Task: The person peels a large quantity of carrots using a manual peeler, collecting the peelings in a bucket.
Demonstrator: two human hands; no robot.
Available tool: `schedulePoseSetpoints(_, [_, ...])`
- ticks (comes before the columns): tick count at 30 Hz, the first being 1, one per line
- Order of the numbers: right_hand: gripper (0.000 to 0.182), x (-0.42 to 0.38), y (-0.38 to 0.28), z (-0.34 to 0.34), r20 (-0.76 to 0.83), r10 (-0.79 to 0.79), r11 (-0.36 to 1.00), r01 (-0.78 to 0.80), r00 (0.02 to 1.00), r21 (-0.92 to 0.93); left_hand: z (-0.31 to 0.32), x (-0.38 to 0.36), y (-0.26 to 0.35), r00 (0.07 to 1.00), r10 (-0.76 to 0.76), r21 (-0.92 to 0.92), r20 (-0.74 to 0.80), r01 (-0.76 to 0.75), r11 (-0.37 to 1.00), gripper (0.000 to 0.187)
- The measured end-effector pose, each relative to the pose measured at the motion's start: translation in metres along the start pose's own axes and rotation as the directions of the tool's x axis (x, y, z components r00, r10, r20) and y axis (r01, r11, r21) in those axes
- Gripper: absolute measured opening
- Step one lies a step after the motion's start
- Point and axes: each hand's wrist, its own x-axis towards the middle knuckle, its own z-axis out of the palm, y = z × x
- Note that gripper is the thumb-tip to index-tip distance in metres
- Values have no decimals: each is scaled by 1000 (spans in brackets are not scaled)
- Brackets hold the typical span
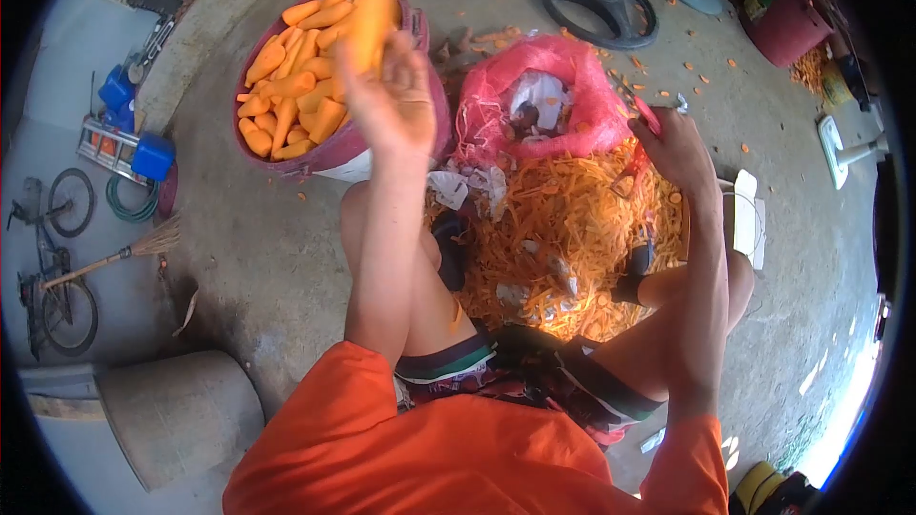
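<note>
My left hand (396,100) is raised at the rim of a reddish tub (334,160). Its thumb and fingers are around a peeled carrot (375,14), which is blurred by motion. Several peeled orange carrots (296,86) fill the tub. On the right, my right hand (676,148) is closed around a red-handled peeler (648,117); its thin metal end points up and left, too small to see clearly. Below and left of that hand, a heap of orange peelings (563,229) lies between my legs. Behind the heap stands an open pink mesh sack (487,86) with whitish scraps inside.
Round stand bases (601,11) rest on the floor at the back. A red bucket (782,24) stands at the back right. On the left are a broom (119,253), a bicycle (57,257) and a large grey drum-like container (181,410). Peel bits dot the concrete.
</note>
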Motion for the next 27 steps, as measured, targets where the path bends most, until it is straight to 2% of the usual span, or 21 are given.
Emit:
schedulePoseSetpoints(1, [37,-2,-4,-2,-18,-36,999,36,999,10,-15,5,4,989,-105,-267,-106,73,961,40])
schedulePoseSetpoints(2, [37,-5,-4,-5,-32,-69,997,70,997,18,-28,6,-1,954,-237,-519,-186,110,848,45])
schedulePoseSetpoints(3, [37,-3,-2,-6,19,-38,999,38,999,-16,-39,3,-10,948,-256,-518,-190,124,846,45])
schedulePoseSetpoints(4, [37,-6,-1,-7,27,-27,1000,28,999,-14,-49,2,-18,958,-273,-527,-88,188,829,46])
schedulePoseSetpoints(5, [38,-6,-2,-9,-2,-39,999,39,999,-18,-58,4,-25,959,-281,-530,15,246,812,46])
schedulePoseSetpoints(6, [39,-6,-3,-10,-29,-50,999,50,998,-20,-60,5,-31,958,-288,-525,9,249,814,46])
schedulePoseSetpoints(9, [40,-8,-4,-18,-8,-45,999,45,999,5,-68,3,-66,846,-529,-325,66,519,790,37])
schedulePoseSetpoints(10, [40,-10,-4,-22,-19,-58,998,59,998,36,-70,0,-83,839,-540,-322,61,529,785,37])
schedulePoseSetpoints(12, [39,-12,-4,-31,21,-28,999,27,999,44,-73,-3,-121,766,-608,86,-207,634,769,34])
schedulePoseSetpoints(13, [38,-15,-3,-33,3,-25,999,25,1000,43,-77,-3,-140,759,-615,92,-214,642,761,34])
schedulePoseSetpoints(15, [37,-18,-1,-40,-11,9,999,-9,1000,31,-92,1,-181,691,-683,579,-237,665,472,29])
schedulePoseSetpoints(16, [37,-19,1,-41,-1,18,999,-18,1000,36,-115,10,-207,683,-688,579,-246,673,461,29])
schedulePoseSetpoints(17, [36,-19,5,-41,-12,24,999,-24,1000,39,-144,22,-237,765,-633,885,-120,371,281,26])
schedulePoseSetpoints(18, [35,-19,8,-43,-27,31,999,-30,999,39,-160,30,-260,785,-618,999,45,-18,50,23])
schedulePoseSetpoints(19, [29,-17,8,-46,6,49,997,-49,999,52,-167,40,-276,782,-612,944,113,-278,-180,22])
schedulePoseSetpoints(20, [29,-23,12,-47,10,48,997,-48,999,54,-177,47,-285,783,-612,944,109,-275,-184,22])
schedulePoseSetpoints(21, [25,-29,16,-49,-7,-14,1000,14,1000,-2,-207,65,-309,667,-652,772,362,-606,-191,24])
schedulePoseSetpoints(22, [22,-20,31,-45,-13,-62,996,61,998,-64,-222,88,-345,458,-697,495,551,-852,-168,25])
schedulePoseSetpoints(24, [20,-17,39,-45,13,-27,998,27,1000,-54,-231,103,-370,263,-900,134,349,-964,-229,21])
schedulePoseSetpoints(26, [17,-11,40,-49,50,17,999,-16,999,-28,-239,115,-389,137,-976,-123,171,-980,-159,20])
schedulePoseSetpoints(27, [16,-7,42,-52,60,40,999,-39,997,-19,-240,116,-396,127,-978,-192,166,-969,-158,19])
